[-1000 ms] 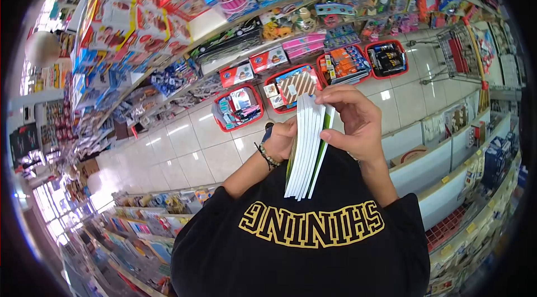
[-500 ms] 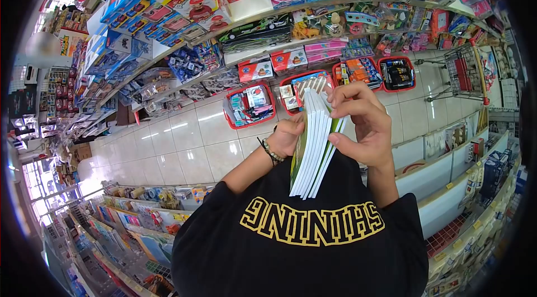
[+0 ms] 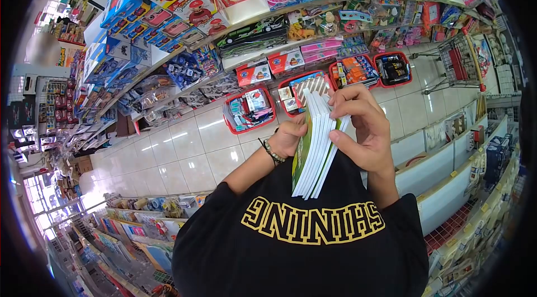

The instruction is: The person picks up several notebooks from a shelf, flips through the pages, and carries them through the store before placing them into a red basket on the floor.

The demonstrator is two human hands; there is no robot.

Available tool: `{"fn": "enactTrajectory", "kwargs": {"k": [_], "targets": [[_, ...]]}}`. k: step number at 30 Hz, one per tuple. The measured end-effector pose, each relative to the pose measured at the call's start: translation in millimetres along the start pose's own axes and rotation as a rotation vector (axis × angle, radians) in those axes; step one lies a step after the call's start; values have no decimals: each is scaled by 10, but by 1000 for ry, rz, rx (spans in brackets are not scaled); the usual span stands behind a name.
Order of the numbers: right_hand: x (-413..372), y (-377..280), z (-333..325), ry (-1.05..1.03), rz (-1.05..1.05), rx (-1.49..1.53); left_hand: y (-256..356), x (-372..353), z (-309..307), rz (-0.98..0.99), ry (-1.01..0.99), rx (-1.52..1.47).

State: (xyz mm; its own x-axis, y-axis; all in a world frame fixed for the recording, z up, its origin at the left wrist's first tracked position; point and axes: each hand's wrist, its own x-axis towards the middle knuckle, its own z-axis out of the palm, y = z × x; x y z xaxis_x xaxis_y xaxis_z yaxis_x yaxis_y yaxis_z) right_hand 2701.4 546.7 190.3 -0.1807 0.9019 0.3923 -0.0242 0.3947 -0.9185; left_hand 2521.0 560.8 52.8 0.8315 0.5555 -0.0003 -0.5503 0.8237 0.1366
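A stack of thin notebooks [image 3: 316, 149], with white page edges and green covers, stands on edge in front of my chest. My left hand [image 3: 289, 138], with bracelets on its wrist, is closed around the stack's left side, its thumb against the outer green cover. On the other side, my right hand [image 3: 366, 129] has curled fingers at the upper right corner and its thumb at the right edge, pinching some of the notebooks. The upper ends fan slightly apart. Part of my left fingers is hidden behind the stack.
Red baskets of goods stand on the tiled floor ahead: a left basket [image 3: 250, 109], one behind the notebooks, and others to the right. A shopping cart [image 3: 461, 65] is at far right. Toy shelves [image 3: 246, 9] line the far side; a white shelf rack [image 3: 442, 185] is near my right.
The stack has turned slightly, so more of the green cover shows on its left side. Both hands keep their grip, with my right fingers shifted a little. The view has moved slightly.
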Motion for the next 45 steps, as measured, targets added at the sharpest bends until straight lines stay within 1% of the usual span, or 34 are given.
{"fn": "enactTrajectory", "kwargs": {"k": [4, 7, 10, 12, 16, 19, 21, 25, 27, 34, 37, 39, 43, 45], "targets": [[-24, 19, -82, -33, -52, -42, -36, 59, 34, -10, -36, -2], [-37, 0, -114, -26, -53, -24, -74, 77, 37, -13, 4, 6], [-50, -46, -129, 2, -14, -20, -97, 99, 56, -13, 30, 9], [-56, -89, -146, -35, 55, -6, -114, 110, 59, -5, 27, 27], [-63, -50, -189, -75, 29, -53, -138, 133, 24, 7, -4, 37], [-53, -47, -190, -33, -17, -30, -159, 121, 10, 12, 22, 49], [-46, -72, -217, -90, 45, -28, -154, 130, 55, 21, 39, 46], [1, -106, -202, -113, 57, -40, -166, 129, 30, 13, 8, 4], [18, -80, -212, -107, -13, -78, -146, 97, 71, -8, 57, 33], [31, -102, -220, -88, 2, -62, -152, 131, 67, 16, 35, 43], [40, -102, -240, -128, 4, -106, -141, 124, 53, 7, 48, 37], [37, -98, -235, -144, 54, -97, -134, 119, 51, 9, 62, 72], [52, -82, -213, -116, 40, -98, -121, 137, 51, 2, 59, 56], [55, -51, -239, -161, -8, -136, -105, 151, 79, -1, 49, 50]]}}
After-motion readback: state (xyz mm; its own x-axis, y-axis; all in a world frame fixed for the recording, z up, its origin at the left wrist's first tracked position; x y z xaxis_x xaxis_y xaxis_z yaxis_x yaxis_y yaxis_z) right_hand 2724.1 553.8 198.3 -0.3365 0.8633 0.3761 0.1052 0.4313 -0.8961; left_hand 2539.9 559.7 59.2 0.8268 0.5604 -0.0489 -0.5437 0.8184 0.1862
